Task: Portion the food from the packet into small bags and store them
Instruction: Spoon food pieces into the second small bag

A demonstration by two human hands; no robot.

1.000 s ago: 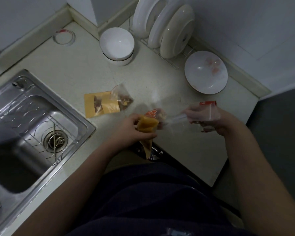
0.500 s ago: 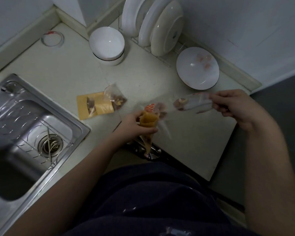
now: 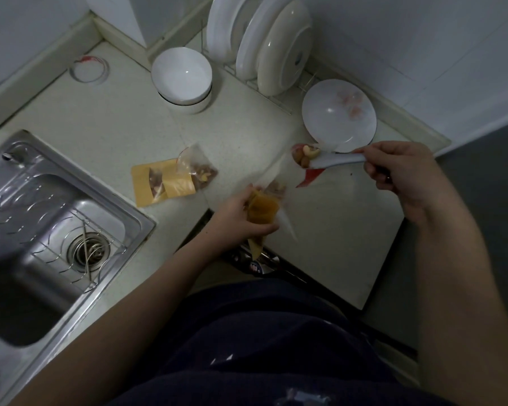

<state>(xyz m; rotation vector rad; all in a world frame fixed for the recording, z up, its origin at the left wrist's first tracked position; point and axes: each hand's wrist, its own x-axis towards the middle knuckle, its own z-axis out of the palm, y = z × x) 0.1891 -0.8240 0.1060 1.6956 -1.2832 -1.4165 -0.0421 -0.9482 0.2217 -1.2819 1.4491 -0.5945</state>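
The coming move turns on how the spoon sits against the bag mouth. The right grip (image 3: 399, 171) is curled round the handle end of the spoon (image 3: 338, 159). The spoon's long axis runs left to right, and its bowl is at the left, heaped with nuts (image 3: 307, 155). The left grip (image 3: 241, 212), nearer and further left, is closed round the yellow packet (image 3: 261, 210), which is squeezed into a cone with its mouth facing far and right. The clear small bag (image 3: 272, 178) shows as a blurred film from the left grip up toward the spoon bowl, with its red strip (image 3: 310, 177) just beside and below the bowl. I cannot tell whether the bowl is already inside the mouth, or which grip carries the bag. The load therefore lies far-right of the packet, at the bag's opening, and I judge the right grip the one placed to tip it in. Well to the left on the surface (image 3: 335, 230), a filled bag (image 3: 200, 171) lies on a second packet (image 3: 153, 186). A second ago the grips were close together, the right one at the red-edged bag beside the packet, with no nuts showing. Now they are well apart, and the loaded spoon is near the plate (image 3: 329, 112).
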